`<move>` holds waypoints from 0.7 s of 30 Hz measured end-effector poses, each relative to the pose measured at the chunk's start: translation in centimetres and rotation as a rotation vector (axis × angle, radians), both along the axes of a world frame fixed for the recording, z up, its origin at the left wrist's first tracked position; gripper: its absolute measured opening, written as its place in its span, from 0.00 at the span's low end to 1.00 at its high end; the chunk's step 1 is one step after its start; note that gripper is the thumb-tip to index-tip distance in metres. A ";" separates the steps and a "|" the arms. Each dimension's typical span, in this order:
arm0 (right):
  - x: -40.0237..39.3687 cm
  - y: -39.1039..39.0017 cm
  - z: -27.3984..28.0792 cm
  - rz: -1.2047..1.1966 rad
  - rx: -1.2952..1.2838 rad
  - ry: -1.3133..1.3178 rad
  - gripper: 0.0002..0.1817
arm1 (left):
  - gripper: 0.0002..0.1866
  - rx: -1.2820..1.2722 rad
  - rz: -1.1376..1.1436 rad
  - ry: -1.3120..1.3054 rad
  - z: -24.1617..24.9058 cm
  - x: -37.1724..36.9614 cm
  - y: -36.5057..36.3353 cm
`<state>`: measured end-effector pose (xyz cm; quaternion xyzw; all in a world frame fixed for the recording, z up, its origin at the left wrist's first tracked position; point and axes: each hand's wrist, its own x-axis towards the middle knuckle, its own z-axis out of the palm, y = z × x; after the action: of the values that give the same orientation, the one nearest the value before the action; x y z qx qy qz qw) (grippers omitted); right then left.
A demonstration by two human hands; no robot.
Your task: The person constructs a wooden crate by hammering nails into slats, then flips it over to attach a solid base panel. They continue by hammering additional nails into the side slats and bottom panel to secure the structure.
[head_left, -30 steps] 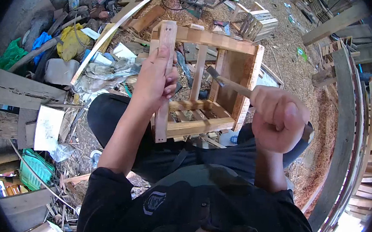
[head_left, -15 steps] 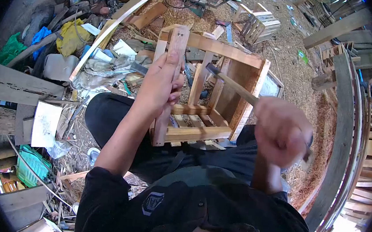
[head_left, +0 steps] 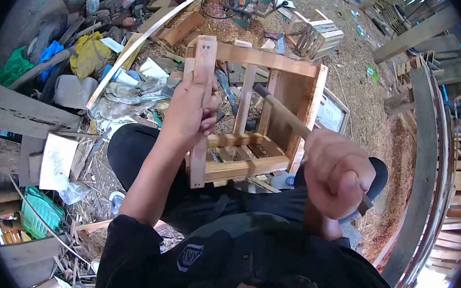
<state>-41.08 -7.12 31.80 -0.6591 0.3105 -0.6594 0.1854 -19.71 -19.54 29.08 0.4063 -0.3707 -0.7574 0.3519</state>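
Note:
A wooden frame (head_left: pixel 248 162) of slats and boards rests on my lap, with a solid panel on its right side. My left hand (head_left: pixel 189 110) is wrapped round an upright slat (head_left: pixel 205 59) on the frame's left side; two dark dots show near the slat's top end. In my right hand (head_left: pixel 337 172) is a hammer (head_left: pixel 285 113), its handle slanting up and left so that the dark head hangs over the frame's opening. The hammer head does not touch the slat.
Cloth scraps and papers (head_left: pixel 130 94) lie beyond my left knee. A slatted crate (head_left: pixel 322 37) stands at the back, near a machine (head_left: pixel 248 5). A green basket (head_left: pixel 41 212) is at the lower left. Long boards (head_left: pixel 421 160) run along the right.
The frame and my left hand appear slightly further left in view. My right hand has shifted left and slightly down with the hammer, whose head still hangs over the opening.

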 end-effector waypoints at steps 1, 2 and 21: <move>0.5 0.4 0.4 -0.101 0.013 -0.052 0.13 | 0.26 -0.031 0.003 -0.002 0.0 -0.1 0.1; 0.9 -1.6 -2.6 -0.299 0.208 0.027 0.14 | 0.26 -0.035 0.001 -0.001 -0.4 -0.4 0.0; 1.4 -9.8 -11.1 -0.303 0.277 -0.252 0.18 | 0.28 -0.011 0.032 -0.114 -1.0 -1.1 1.3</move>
<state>-39.67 -16.93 20.71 -0.4858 0.4677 -0.7078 0.2104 -20.83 -18.29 28.05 0.4528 -0.3876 -0.7253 0.3445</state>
